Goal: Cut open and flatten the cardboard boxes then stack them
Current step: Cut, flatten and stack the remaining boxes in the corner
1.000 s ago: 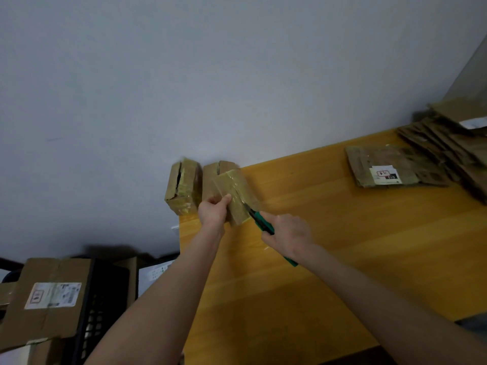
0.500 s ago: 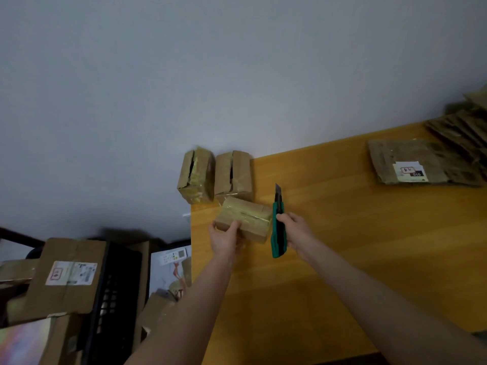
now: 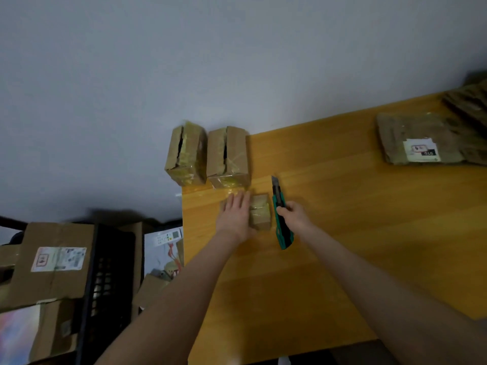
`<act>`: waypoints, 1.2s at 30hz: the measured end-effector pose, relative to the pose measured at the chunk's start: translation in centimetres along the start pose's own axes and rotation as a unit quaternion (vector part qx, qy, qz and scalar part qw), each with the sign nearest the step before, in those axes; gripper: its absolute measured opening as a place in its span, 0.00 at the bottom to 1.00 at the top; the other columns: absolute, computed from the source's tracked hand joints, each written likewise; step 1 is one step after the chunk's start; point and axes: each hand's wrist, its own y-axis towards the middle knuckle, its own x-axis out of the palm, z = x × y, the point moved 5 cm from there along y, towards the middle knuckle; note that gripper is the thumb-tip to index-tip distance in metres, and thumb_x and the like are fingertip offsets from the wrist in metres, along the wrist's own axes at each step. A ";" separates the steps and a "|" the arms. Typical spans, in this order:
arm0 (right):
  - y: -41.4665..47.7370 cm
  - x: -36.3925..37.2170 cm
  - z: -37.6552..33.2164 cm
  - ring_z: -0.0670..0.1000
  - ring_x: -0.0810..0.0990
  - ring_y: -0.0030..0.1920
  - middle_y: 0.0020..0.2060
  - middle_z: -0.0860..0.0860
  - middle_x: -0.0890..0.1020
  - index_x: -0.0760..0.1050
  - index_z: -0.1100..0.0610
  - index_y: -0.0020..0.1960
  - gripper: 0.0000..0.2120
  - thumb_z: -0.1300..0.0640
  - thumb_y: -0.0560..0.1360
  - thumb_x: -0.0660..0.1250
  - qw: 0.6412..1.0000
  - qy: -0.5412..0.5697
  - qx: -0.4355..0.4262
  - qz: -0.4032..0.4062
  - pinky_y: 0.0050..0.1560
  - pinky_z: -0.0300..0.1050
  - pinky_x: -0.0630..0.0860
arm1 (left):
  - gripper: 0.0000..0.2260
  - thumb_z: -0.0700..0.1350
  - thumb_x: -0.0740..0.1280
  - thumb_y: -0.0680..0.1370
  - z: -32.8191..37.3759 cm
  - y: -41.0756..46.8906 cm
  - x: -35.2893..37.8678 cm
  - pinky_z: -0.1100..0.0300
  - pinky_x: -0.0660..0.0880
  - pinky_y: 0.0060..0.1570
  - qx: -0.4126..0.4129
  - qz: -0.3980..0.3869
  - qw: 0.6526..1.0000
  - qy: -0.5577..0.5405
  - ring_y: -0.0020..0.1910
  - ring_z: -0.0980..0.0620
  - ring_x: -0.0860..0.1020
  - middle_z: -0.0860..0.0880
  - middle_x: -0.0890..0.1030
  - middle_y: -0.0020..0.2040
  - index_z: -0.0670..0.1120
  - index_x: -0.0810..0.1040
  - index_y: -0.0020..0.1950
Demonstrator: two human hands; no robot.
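A small taped cardboard box (image 3: 260, 214) lies on the wooden table (image 3: 355, 233) near its left edge. My left hand (image 3: 235, 216) rests flat on the box's left part, fingers straight. My right hand (image 3: 296, 216) grips a green utility knife (image 3: 281, 219) just right of the box, blade out and pointing toward the wall. Two more taped boxes (image 3: 186, 154) (image 3: 228, 156) stand against the wall at the table's far left corner, each with a slit along one side. A pile of flattened cardboard (image 3: 421, 139) lies at the far right.
Left of the table, below its level, stand a black crate (image 3: 105, 280) and larger cardboard boxes (image 3: 55, 262) with a shipping label. More flattened cardboard (image 3: 469, 101) reaches the right frame edge. The wall runs behind the table.
The box went from held up and cut at to lying flat on the table. My left hand moved from gripping it to pressing on top. The knife has turned blade-forward beside the box.
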 end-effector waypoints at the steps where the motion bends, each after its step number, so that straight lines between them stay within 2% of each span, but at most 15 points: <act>1: 0.0 -0.6 0.3 0.51 0.74 0.47 0.49 0.52 0.75 0.71 0.59 0.60 0.10 0.56 0.81 0.59 1.000 -0.027 -0.010 0.007 0.45 0.43 0.70 | 0.49 0.56 0.73 0.71 0.3 0.5 0.1 0.46 0.54 0.74 -0.001 -0.020 1.000 0.009 0.78 0.44 0.49 0.48 0.44 0.80 0.49 0.41 0.79; 3: -0.3 -1.9 1.1 0.49 0.74 0.42 0.45 0.50 0.76 0.72 0.59 0.61 0.12 0.56 0.80 0.61 0.996 -0.086 -0.030 0.021 0.37 0.42 0.70 | 0.48 0.57 0.71 0.72 0.8 1.1 0.3 0.44 0.59 0.71 0.002 -0.031 0.999 0.044 0.76 0.42 0.56 0.48 0.48 0.80 0.51 0.42 0.79; 5: -0.7 -2.9 1.9 0.49 0.75 0.40 0.44 0.50 0.76 0.73 0.56 0.63 0.14 0.56 0.79 0.63 0.990 -0.128 -0.057 0.025 0.33 0.41 0.70 | 0.46 0.57 0.71 0.72 0.8 1.4 0.3 0.44 0.61 0.70 0.007 -0.028 0.996 0.080 0.73 0.42 0.58 0.48 0.53 0.79 0.50 0.44 0.79; 8: -1.5 -3.7 2.4 0.48 0.76 0.41 0.48 0.51 0.77 0.71 0.52 0.68 0.20 0.56 0.77 0.64 0.986 -0.140 -0.090 0.013 0.33 0.40 0.70 | 0.46 0.58 0.73 0.70 0.7 1.7 0.2 0.46 0.63 0.68 0.006 -0.036 0.995 0.098 0.72 0.41 0.59 0.49 0.57 0.76 0.49 0.50 0.79; 11: -2.0 -3.4 2.4 0.43 0.74 0.35 0.41 0.47 0.77 0.72 0.48 0.69 0.21 0.56 0.76 0.65 0.977 -0.184 -0.109 -0.009 0.29 0.36 0.67 | 0.45 0.57 0.76 0.67 0.9 1.7 0.1 0.47 0.64 0.68 0.004 -0.016 0.995 0.094 0.71 0.42 0.61 0.48 0.61 0.74 0.49 0.56 0.77; 14: -2.2 -3.3 2.5 0.46 0.75 0.36 0.41 0.48 0.79 0.72 0.46 0.68 0.22 0.56 0.75 0.65 0.975 -0.197 -0.105 -0.020 0.31 0.37 0.70 | 0.45 0.55 0.77 0.67 1.0 1.5 0.6 0.47 0.60 0.71 0.004 -0.009 0.997 0.077 0.72 0.43 0.60 0.48 0.61 0.74 0.48 0.56 0.77; 17: -2.2 -3.3 2.6 0.48 0.77 0.37 0.43 0.50 0.82 0.71 0.43 0.69 0.23 0.56 0.75 0.65 0.973 -0.200 -0.108 -0.030 0.33 0.39 0.71 | 0.45 0.54 0.77 0.67 0.8 1.5 0.7 0.47 0.61 0.72 -0.001 -0.004 0.998 0.059 0.72 0.43 0.62 0.48 0.62 0.74 0.49 0.55 0.78; 23: -2.3 -3.3 2.6 0.56 0.81 0.42 0.52 0.56 0.83 0.71 0.48 0.69 0.24 0.58 0.74 0.66 0.972 -0.190 -0.117 -0.068 0.38 0.46 0.76 | 0.45 0.54 0.77 0.68 0.7 1.5 0.9 0.51 0.65 0.68 0.000 0.003 0.999 0.042 0.71 0.43 0.63 0.49 0.62 0.73 0.49 0.56 0.78; 28: -2.5 -3.6 2.9 0.49 0.75 0.35 0.43 0.54 0.83 0.70 0.48 0.70 0.24 0.58 0.74 0.66 0.970 -0.201 -0.108 -0.087 0.34 0.41 0.72 | 0.44 0.54 0.76 0.69 0.7 1.4 0.8 0.51 0.66 0.67 0.001 -0.001 0.999 0.036 0.70 0.43 0.63 0.49 0.62 0.73 0.49 0.55 0.78; 30: -2.8 -3.5 3.2 0.48 0.75 0.34 0.48 0.55 0.84 0.71 0.51 0.70 0.24 0.60 0.74 0.66 0.971 -0.190 -0.106 -0.098 0.32 0.39 0.71 | 0.44 0.54 0.76 0.69 0.7 1.3 0.7 0.51 0.67 0.67 0.001 0.000 0.999 0.038 0.70 0.44 0.64 0.49 0.62 0.74 0.49 0.55 0.78; 32: -3.0 -3.5 3.4 0.48 0.75 0.34 0.49 0.57 0.84 0.71 0.51 0.70 0.24 0.60 0.74 0.66 0.971 -0.189 -0.106 -0.102 0.33 0.41 0.71 | 0.44 0.54 0.76 0.69 0.7 1.4 0.7 0.51 0.67 0.67 0.003 0.001 0.999 0.039 0.70 0.43 0.64 0.49 0.62 0.74 0.49 0.55 0.78; 36: -3.2 -3.7 3.8 0.45 0.73 0.30 0.39 0.53 0.83 0.76 0.50 0.65 0.20 0.60 0.74 0.67 0.965 -0.204 -0.099 -0.130 0.30 0.36 0.70 | 0.45 0.54 0.76 0.69 0.5 1.4 0.8 0.50 0.67 0.67 0.001 -0.003 1.000 0.031 0.70 0.43 0.63 0.49 0.62 0.74 0.49 0.55 0.78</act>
